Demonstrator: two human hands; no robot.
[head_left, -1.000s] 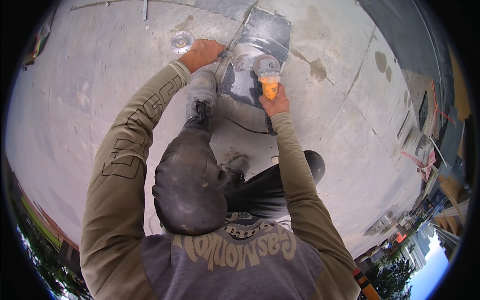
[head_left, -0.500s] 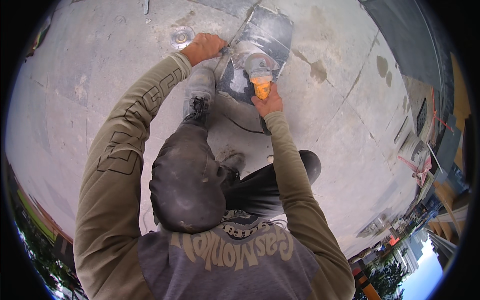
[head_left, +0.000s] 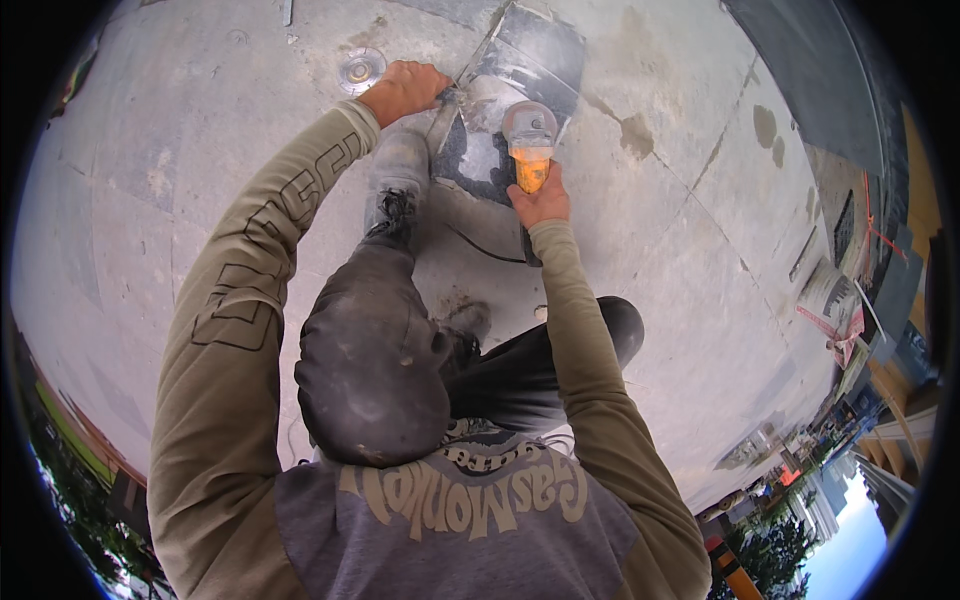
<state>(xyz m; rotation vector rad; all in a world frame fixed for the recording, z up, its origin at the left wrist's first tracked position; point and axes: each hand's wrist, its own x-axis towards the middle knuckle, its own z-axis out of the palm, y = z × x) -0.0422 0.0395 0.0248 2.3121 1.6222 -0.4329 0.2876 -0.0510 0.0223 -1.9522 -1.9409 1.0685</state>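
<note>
The right hand (head_left: 541, 202) is closing around the yellow body of a grinder (head_left: 532, 168) in the upper middle of the frame, the fingers wrapping it from below. The grinder's pale, rounded head is pointing toward the top of the frame and covering part of a dark slab (head_left: 488, 118). Whether the disc is touching the slab is not showing clearly. The slab is lying flat on the concrete floor (head_left: 690, 290), stretching from the centre toward the top edge, and pale grey dust and streaks are coating much of it.

The left hand (head_left: 405, 90) is reaching in from the left, its fingers bending together at the slab's left edge; whether it is gripping something there, I cannot tell. Just beside it, toward the upper left, a round metal disc (head_left: 361, 70) is lying on the floor.

Below the left hand, a dusty boot (head_left: 398, 195) is standing close to the slab's lower left corner. A thin black cord (head_left: 480, 247) is curving across the floor under the slab's near edge. At the right side of the frame, a white and red sack (head_left: 832, 308) is lying near some dark sheeting (head_left: 815, 85).
</note>
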